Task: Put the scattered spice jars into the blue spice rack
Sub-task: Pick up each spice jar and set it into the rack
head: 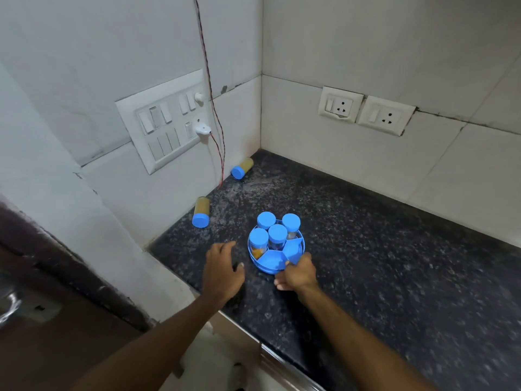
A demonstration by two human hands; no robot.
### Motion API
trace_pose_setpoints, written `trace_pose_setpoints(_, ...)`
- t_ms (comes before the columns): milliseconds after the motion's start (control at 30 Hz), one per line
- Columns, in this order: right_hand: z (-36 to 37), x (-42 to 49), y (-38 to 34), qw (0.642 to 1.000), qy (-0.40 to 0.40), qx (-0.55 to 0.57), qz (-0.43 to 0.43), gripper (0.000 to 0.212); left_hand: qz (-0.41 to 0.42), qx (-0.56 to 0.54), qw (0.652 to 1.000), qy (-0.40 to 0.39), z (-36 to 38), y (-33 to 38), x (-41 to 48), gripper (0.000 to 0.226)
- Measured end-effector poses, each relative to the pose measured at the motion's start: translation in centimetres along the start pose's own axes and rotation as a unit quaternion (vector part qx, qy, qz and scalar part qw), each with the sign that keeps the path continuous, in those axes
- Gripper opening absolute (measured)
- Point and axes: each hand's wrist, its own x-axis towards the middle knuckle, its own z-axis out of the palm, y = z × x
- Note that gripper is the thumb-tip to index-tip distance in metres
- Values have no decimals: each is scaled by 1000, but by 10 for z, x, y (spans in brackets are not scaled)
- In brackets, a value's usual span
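The round blue spice rack stands on the dark speckled counter. Several blue-lidded jars stand upright in it, and two front compartments hold nothing. My right hand grips the rack's near right rim. My left hand hovers just left of the rack, fingers apart, holding nothing. Two jars lie on their sides by the left wall: one near my left hand, lid toward me, and one farther back near the corner.
A red-black wire hangs down the left wall to the counter, between the two fallen jars. A switch panel is on that wall; two sockets are on the back wall. The counter edge drops off at my left.
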Motion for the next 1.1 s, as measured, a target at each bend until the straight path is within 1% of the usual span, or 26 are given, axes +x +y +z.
trace_pose_setpoints(67,17,1,-11,999,-39,11,-4,12,-20,26,999,32,-13,-10,11,53)
trace_pose_setpoints(133,34,6,-21,998,-61,4,-5,13,-42,43,996,65,-27,-21,26,50)
trace_pose_setpoints(167,40,13,-23,998,-55,-15,-3,19,-53,50,994,80,-34,-25,35,48)
trace_pose_setpoints(233,50,26,-30,997,-4,-79,-18,32,-82,54,990,98,-45,-34,56,48)
trace_pose_setpoints(300,57,37,-38,988,52,-137,-41,33,-104,47,988,101,-53,-39,74,48)
trace_pose_setpoints(333,63,43,-43,985,64,-151,-45,32,-112,40,988,98,-56,-43,85,48)
trace_pose_setpoints(433,76,59,-55,982,38,-179,-38,42,-137,5,988,74,-60,-53,109,49)
trace_pose_setpoints(500,81,68,-58,981,30,-188,-37,44,-129,-11,990,52,-60,-60,123,46)
trace_pose_setpoints(567,84,73,-60,984,29,-172,-29,34,-116,-19,993,27,-57,-67,135,43)
trace_pose_setpoints(667,82,76,-63,995,16,-100,4,18,-116,-19,993,5,-51,-73,147,39)
trace_pose_setpoints(767,79,80,-58,998,2,-49,27,14,-116,-48,992,18,-48,-70,150,32)
trace_pose_setpoints(867,75,79,-56,999,-2,-22,39,13,-115,-90,989,34,-46,-69,145,23)
trace_pose_setpoints(933,74,77,-57,999,0,-10,43,11,-110,-119,985,53,-47,-67,136,19)
trace_pose_setpoints(1000,73,74,-57,999,6,11,47,9,-119,-153,976,96,-51,-62,122,16)
trace_pose_setpoints(1067,73,72,-56,998,11,33,54,11,-122,-202,959,158,-56,-55,106,27)
trace_pose_setpoints(1100,72,70,-56,997,11,42,58,13,-109,-231,949,183,-59,-52,99,30)
